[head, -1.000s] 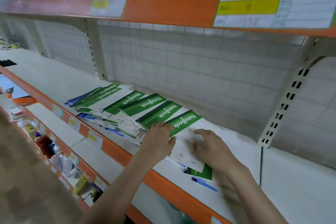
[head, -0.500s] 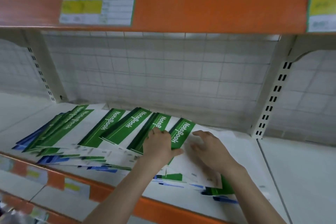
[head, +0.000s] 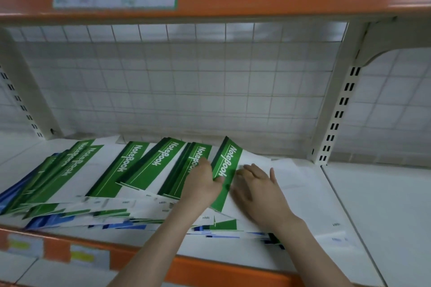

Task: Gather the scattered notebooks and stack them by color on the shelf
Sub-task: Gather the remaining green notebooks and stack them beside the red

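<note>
1. green notebook (head: 227,171) lies on the shelf (head: 384,205), rightmost of the fanned notebooks (head: 130,170).
2. left hand (head: 202,185) grips its green band, fingers curled.
3. right hand (head: 258,190) presses its white cover, fingers straight.

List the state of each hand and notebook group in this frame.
left hand: grips the rightmost green notebook's spine edge
right hand: flat on that notebook's white cover
rightmost green notebook: back edge lifted
green notebooks: fanned, overlapping
blue notebooks: underneath, unsorted
</note>
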A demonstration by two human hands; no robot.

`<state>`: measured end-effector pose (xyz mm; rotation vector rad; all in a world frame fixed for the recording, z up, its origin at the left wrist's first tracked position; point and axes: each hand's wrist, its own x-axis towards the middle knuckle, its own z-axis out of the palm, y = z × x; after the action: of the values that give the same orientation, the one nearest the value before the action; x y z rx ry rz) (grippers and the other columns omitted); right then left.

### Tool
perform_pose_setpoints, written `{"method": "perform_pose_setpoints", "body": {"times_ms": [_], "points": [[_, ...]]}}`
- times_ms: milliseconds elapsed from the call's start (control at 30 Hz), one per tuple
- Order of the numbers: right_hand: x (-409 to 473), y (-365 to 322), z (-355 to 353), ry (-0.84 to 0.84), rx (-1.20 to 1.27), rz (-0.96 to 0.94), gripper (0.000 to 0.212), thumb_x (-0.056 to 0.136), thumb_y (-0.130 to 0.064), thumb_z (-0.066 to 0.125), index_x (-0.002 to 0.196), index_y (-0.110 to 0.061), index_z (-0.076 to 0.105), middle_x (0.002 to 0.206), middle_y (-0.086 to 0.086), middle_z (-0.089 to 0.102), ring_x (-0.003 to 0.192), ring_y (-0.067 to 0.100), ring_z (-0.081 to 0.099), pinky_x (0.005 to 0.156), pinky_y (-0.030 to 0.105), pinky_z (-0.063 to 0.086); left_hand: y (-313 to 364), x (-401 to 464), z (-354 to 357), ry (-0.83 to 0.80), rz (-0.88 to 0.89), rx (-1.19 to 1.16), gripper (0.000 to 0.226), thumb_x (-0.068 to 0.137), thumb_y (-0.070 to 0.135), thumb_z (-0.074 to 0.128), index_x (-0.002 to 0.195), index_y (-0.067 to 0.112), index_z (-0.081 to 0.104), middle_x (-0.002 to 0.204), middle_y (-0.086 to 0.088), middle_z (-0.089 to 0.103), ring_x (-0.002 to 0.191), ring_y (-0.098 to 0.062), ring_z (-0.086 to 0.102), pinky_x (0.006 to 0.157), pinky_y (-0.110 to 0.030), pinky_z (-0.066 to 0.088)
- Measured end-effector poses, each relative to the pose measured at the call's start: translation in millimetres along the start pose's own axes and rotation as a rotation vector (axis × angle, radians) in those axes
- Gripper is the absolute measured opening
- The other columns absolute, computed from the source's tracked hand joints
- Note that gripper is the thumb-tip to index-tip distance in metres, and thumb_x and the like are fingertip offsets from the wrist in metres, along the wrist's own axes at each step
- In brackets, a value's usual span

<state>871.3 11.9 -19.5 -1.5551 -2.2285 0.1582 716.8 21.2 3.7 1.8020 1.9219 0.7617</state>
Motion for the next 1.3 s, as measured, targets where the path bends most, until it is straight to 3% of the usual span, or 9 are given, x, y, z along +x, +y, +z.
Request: {"method": "perform_pose_setpoints", "body": {"times_ms": [100,200,300,400,467,600,767,900,1300], "points": [[-2,-5,2,0.023,0.018,-0.101,0.075,0.086,-0.072,0.029,0.146,-0.026,0.031,0.154,-0.008,0.028,0.145,0.009,0.015,0.116,0.032,-0.006,-4,6,-2,0.032,-0.068,-0.245,0.04,0.096,0.013,0.052,0.134,0.009,0.041,0.104,0.0,0.058,0.064,0.004,0.041,0.054,-0.013,0.035],[-3,-10,5,-0.015,-0.006,-0.14,0.103,0.07,-0.087,0.024,0.151,-0.025,0.019,0.158,-0.006,0.019,0.146,0.009,0.012,0.116,0.03,-0.007,1,6,-2,-0.007,-0.15,-0.521,0.032,0.097,0.01,0.048,0.128,0.017,0.047,0.104,0.009,0.052,0.078,0.002,0.047,0.059,-0.014,0.035],[-3,-7,7,-0.013,0.011,-0.127,0.091,0.082,-0.072,0.04,0.152,-0.023,0.013,0.159,-0.003,0.016,0.145,0.012,0.015,0.118,0.03,0.006,9,2,-6,-0.063,-0.131,-0.601,0.018,0.098,0.011,0.047,0.108,0.025,0.051,0.089,0.014,0.055,0.077,0.003,0.053,0.051,-0.007,0.04],[-3,-3,6,-0.003,0.032,-0.125,0.072,0.092,-0.046,0.045,0.152,-0.023,0.013,0.159,-0.002,0.016,0.143,0.013,0.019,0.115,0.023,0.013,6,2,-12,-0.028,0.014,-0.391,0.023,0.101,0.02,0.041,0.119,0.019,0.055,0.103,0.011,0.058,0.085,-0.001,0.055,0.061,-0.007,0.04],[-2,-4,7,-0.014,0.033,-0.126,0.067,0.093,-0.041,0.042,0.152,-0.024,0.015,0.158,-0.003,0.017,0.142,0.014,0.022,0.115,0.023,0.015,-2,4,-18,0.076,0.096,-0.074,0.027,0.102,0.028,0.037,0.11,0.015,0.06,0.104,-0.001,0.063,0.093,-0.014,0.06,0.073,-0.022,0.049],[0,-2,8,-0.05,0.028,-0.109,0.067,0.093,-0.041,0.043,0.152,-0.027,0.014,0.158,-0.006,0.016,0.142,0.013,0.021,0.117,0.026,0.015,-12,2,-29,0.013,-0.131,0.642,0.074,0.089,0.064,0.041,0.135,0.006,0.041,0.136,-0.015,0.044,0.129,-0.031,0.035,0.101,-0.042,0.037],[-1,-2,8,-0.041,0.031,-0.109,0.064,0.094,-0.042,0.043,0.151,-0.027,0.018,0.156,-0.006,0.022,0.14,0.013,0.024,0.115,0.025,0.016,-11,3,-24,-0.036,-0.211,0.694,0.1,0.08,0.065,0.057,0.144,-0.004,0.023,0.142,-0.021,0.032,0.132,-0.034,0.029,0.104,-0.039,0.035],[-2,-2,6,-0.03,0.05,-0.108,0.063,0.095,-0.041,0.042,0.151,-0.026,0.019,0.156,-0.006,0.024,0.139,0.014,0.026,0.114,0.025,0.017,-9,4,-20,-0.002,-0.232,0.574,0.083,0.077,0.057,0.069,0.13,-0.001,0.043,0.131,-0.018,0.039,0.122,-0.031,0.038,0.099,-0.034,0.038],[-4,-5,-1,-0.007,0.117,-0.115,0.059,0.096,-0.03,0.043,0.15,-0.021,0.021,0.156,-0.002,0.024,0.14,0.014,0.026,0.113,0.02,0.016,0,1,2,0.169,-0.071,0.466,0.048,0.081,0.033,0.072,0.116,0.006,0.052,0.121,-0.012,0.044,0.108,-0.024,0.043,0.086,-0.027,0.039]]}}
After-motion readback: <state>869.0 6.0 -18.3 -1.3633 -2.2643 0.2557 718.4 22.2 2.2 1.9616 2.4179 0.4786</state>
